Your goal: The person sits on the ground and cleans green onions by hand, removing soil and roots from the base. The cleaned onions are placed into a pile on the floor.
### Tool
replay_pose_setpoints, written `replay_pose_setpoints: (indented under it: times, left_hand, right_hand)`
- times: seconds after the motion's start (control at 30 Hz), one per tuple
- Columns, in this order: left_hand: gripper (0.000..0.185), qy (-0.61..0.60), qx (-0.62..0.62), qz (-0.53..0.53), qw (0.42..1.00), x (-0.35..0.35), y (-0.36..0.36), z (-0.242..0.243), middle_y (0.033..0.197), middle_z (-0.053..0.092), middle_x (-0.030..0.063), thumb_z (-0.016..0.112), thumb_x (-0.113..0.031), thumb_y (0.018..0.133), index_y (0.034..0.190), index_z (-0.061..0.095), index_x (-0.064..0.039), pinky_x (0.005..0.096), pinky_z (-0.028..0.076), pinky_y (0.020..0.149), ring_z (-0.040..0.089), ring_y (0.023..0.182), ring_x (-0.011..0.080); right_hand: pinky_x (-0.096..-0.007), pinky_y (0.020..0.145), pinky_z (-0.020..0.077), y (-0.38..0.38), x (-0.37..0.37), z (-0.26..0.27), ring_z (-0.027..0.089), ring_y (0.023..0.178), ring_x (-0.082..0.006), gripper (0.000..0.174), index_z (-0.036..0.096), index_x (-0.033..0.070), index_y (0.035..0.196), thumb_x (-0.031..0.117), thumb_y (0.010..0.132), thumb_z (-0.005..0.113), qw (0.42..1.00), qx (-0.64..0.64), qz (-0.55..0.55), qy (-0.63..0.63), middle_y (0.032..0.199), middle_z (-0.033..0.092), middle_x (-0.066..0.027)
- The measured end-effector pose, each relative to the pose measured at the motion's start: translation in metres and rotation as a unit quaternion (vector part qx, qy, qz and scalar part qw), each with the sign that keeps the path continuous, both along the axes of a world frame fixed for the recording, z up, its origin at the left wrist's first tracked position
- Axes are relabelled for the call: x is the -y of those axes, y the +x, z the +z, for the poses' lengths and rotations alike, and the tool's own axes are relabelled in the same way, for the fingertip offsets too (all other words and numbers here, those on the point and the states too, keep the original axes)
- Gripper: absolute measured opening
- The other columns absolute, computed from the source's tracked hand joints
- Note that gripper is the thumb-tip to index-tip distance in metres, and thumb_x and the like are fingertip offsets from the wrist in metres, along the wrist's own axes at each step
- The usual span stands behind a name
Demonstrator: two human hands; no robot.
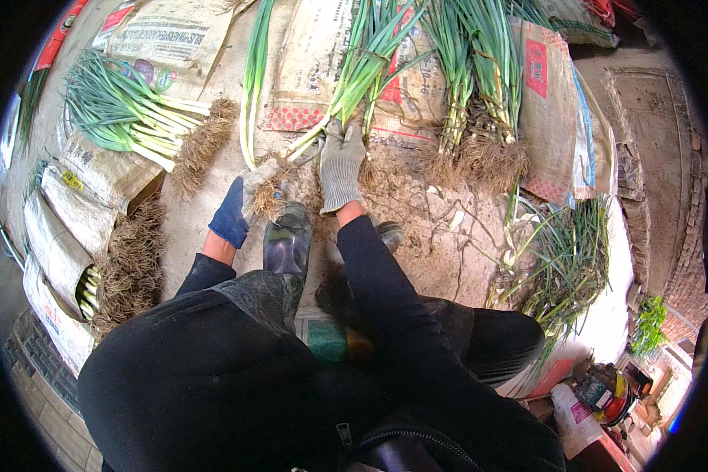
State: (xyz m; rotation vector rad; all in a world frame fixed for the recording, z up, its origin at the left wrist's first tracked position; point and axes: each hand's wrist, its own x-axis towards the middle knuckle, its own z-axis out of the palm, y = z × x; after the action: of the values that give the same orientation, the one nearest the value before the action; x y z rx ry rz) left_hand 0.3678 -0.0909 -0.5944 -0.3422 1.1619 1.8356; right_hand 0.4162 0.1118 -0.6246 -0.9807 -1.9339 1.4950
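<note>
My left hand [253, 194], in a grey work glove with a blue cuff, grips green onions near their fibrous roots [268, 200]. One long green onion [251, 106] stretches away from it. Another stalk [307, 140] slants from the roots towards my right hand [341, 165]. That hand, in a grey knit glove, has its fingertips closed about the stalk and leaves [348, 100]; its thumb is partly hidden. Just right of it lies another green onion [370, 118], its roots [368, 173] on the soil-strewn ground.
Trimmed green onions [159, 124] lie on a woven sack [165, 35] at left. Rooted bundles [133, 259] in sacks sit below them. Unpeeled green onions [478, 88] lie at upper right. Stripped leaves [560, 253] form a pile at right. My boot [287, 236] stands between my hands.
</note>
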Motion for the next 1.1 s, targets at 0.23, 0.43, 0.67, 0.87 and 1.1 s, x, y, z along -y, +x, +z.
replay_pose_setpoints:
  times: [0.23,0.43,0.67,0.87,1.1]
  left_hand:
    - [0.023,-0.016,-0.037,0.05,0.998,-0.01,0.005,-0.006,0.097,0.072,0.005,0.069,-0.017,0.102,0.122,0.067,-0.004,0.028,0.061,0.067,0.071,0.085,0.0145]
    - [0.024,-0.02,-0.154,0.073,0.985,-0.013,0.007,-0.013,0.104,0.07,0.0013,0.07,-0.008,0.1,0.123,0.067,-0.002,0.0254,0.061,0.075,0.069,0.088,0.0106]
    - [0.028,-0.041,-0.185,0.072,0.979,-0.029,0.006,-0.002,0.113,0.073,0.0103,0.068,-0.003,0.101,0.127,0.063,0.002,0.029,0.063,0.081,0.072,0.098,0.0154]
    - [0.035,-0.115,-0.272,0.037,0.955,-0.038,0.011,0.007,0.112,0.073,0.0131,0.066,0.006,0.096,0.13,0.059,0.004,0.0284,0.062,0.079,0.072,0.096,0.0165]
    - [0.033,-0.061,-0.17,0.047,0.982,-0.027,0.001,0.001,0.11,0.075,0.0108,0.073,0.0,0.092,0.124,0.067,0.004,0.0293,0.059,0.086,0.072,0.096,0.0168]
  right_hand:
    - [-0.0349,0.063,0.0459,0.028,0.004,0.049,0.053,0.068,-0.0175,0.012,0.06,-0.002,0.107,0.01,0.104,0.059,0.995,-0.044,0.083,-0.029,0.077,0.059,-0.0116]
    - [-0.0299,0.064,0.0458,0.045,0.0,0.061,0.054,0.073,-0.0104,0.011,0.064,0.002,0.112,0.01,0.104,0.061,0.974,-0.099,0.175,-0.106,0.086,0.062,-0.0048]
    - [-0.0238,0.071,0.0475,0.039,0.002,0.053,0.053,0.084,-0.0047,0.017,0.061,0.002,0.121,0.012,0.108,0.06,0.886,-0.146,0.205,-0.39,0.098,0.062,0.0027]
    - [-0.0343,0.094,0.0581,0.056,-0.005,0.074,0.067,0.102,-0.0156,0.023,0.057,0.004,0.126,0.02,0.109,0.059,0.92,-0.055,0.26,-0.289,0.116,0.065,-0.0046]
    - [-0.0373,0.094,0.0599,0.089,-0.061,0.157,0.071,0.103,-0.0205,0.03,0.059,0.002,0.131,0.021,0.108,0.061,0.883,0.117,0.333,-0.31,0.112,0.074,-0.0116]
